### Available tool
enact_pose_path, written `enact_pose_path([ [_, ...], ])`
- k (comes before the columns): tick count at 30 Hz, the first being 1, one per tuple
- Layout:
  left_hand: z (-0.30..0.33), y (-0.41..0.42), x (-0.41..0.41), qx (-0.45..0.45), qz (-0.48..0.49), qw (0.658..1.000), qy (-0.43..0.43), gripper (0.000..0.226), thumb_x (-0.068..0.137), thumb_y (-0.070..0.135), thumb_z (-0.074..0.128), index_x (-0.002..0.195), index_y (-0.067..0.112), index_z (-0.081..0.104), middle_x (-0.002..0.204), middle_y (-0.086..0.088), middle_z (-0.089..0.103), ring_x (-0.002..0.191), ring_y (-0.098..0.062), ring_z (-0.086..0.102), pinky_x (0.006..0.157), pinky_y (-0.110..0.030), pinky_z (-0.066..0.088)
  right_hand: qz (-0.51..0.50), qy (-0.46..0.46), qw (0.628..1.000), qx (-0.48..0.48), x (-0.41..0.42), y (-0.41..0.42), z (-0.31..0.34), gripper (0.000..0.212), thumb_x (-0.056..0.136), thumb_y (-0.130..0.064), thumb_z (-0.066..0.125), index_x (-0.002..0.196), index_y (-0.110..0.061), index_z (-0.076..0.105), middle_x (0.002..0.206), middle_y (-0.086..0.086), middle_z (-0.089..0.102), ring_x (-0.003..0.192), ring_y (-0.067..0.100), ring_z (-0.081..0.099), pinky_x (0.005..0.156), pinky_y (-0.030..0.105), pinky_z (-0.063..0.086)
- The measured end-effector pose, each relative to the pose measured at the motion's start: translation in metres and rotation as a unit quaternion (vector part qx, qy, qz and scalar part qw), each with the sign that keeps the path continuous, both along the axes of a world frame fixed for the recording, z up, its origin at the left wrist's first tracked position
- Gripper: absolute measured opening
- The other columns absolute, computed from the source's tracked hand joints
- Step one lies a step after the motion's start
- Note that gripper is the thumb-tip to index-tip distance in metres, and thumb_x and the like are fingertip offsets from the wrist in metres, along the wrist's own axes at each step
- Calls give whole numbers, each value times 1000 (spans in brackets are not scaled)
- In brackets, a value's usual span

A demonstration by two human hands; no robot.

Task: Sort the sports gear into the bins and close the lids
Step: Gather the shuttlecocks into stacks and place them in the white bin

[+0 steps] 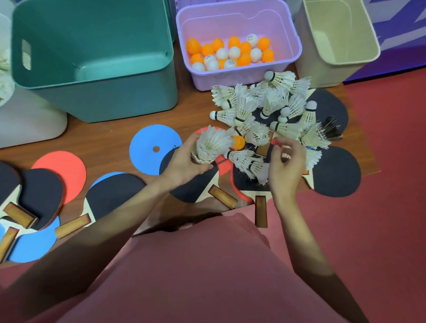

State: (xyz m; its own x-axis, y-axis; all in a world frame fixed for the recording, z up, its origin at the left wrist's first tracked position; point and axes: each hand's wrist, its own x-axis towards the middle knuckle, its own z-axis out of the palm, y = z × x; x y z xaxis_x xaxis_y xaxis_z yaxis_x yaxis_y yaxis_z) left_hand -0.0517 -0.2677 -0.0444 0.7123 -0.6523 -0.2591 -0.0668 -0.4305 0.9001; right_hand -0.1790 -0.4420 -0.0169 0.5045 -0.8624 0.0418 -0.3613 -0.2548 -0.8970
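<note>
Left grip [183,162] holds stacked shuttlecocks [209,145] for binning; right grip [285,162], fingers loosely curled, reaches the shuttlecock pile [270,109] beyond.

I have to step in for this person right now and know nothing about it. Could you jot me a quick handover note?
Left hand grips a stack of shuttlecocks. Right hand has its fingers curled over the shuttlecock pile; nothing clearly held.
Done: balls are in the purple bin; some shuttlecocks sit in the white bin at far left.
Left: one orange ball in the pile, the loose shuttlecocks, and the paddles on the floor. The green bin and beige bin look empty. Every bin in view is open, so lids are still to close.
</note>
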Motion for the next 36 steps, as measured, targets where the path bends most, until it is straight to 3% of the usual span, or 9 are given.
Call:
enact_pose_path([
  [2,-2,6,-2,12,8,1000,0,60,72,2,79,122,13,48,101,16,56,95,2,55,78,-4,40,-62,54,996,19,-8,0,-4,8,85,-12,59,92,-8,59,96,8,62,73,-1,55,70,17,46],
  [4,-4,12,-4,22,16,1000,5,59,72,2,79,120,15,48,99,21,55,93,9,54,76,-3,39,-59,130,990,1,-16,4,-10,16,82,-23,65,88,-12,56,88,3,61,79,16,59,72,33,49],
  [10,-5,21,-8,34,16,999,2,59,72,2,79,121,13,49,100,24,55,91,17,53,76,0,39,29,331,943,-28,-26,21,-35,72,77,-49,70,130,-10,40,120,18,56,114,37,50,92,45,39],
  [16,-5,24,-9,44,9,999,-16,59,72,3,80,123,11,50,99,22,55,93,6,53,77,-1,40,27,234,972,-5,-7,32,-45,66,75,-31,76,133,-18,46,117,6,63,115,30,52,95,46,35],
  [21,-6,29,-9,50,3,998,-26,55,73,5,80,119,11,51,105,9,59,101,-9,56,84,-19,46,8,225,974,-20,7,39,-45,62,74,-21,77,129,-18,49,105,4,66,103,26,58,87,37,31],
  [23,-7,33,-8,52,1,998,-25,53,74,3,78,118,12,50,107,7,59,101,-10,57,82,-16,47,9,218,976,-17,9,38,-44,59,77,-12,73,130,-17,49,110,4,65,105,27,58,89,35,29],
  [27,-10,43,-6,57,5,998,-32,52,74,3,77,118,14,51,107,2,63,101,-16,60,86,-30,50,-1,182,983,-18,4,33,-38,55,77,-10,69,128,-17,51,115,0,65,105,25,61,101,41,36],
  [33,-9,51,-2,71,2,996,-52,54,74,2,75,122,12,51,103,4,61,96,-16,60,82,-27,46,-5,103,994,-41,-8,22,-14,53,74,-11,70,125,-17,54,107,-11,61,99,21,61,97,49,43],
  [36,-8,49,1,75,-3,996,-53,52,75,3,75,121,13,52,102,5,60,95,-15,59,82,-27,46,18,68,995,-70,-9,15,-3,53,75,-8,68,125,-17,54,112,-5,63,89,6,57,94,41,47],
])
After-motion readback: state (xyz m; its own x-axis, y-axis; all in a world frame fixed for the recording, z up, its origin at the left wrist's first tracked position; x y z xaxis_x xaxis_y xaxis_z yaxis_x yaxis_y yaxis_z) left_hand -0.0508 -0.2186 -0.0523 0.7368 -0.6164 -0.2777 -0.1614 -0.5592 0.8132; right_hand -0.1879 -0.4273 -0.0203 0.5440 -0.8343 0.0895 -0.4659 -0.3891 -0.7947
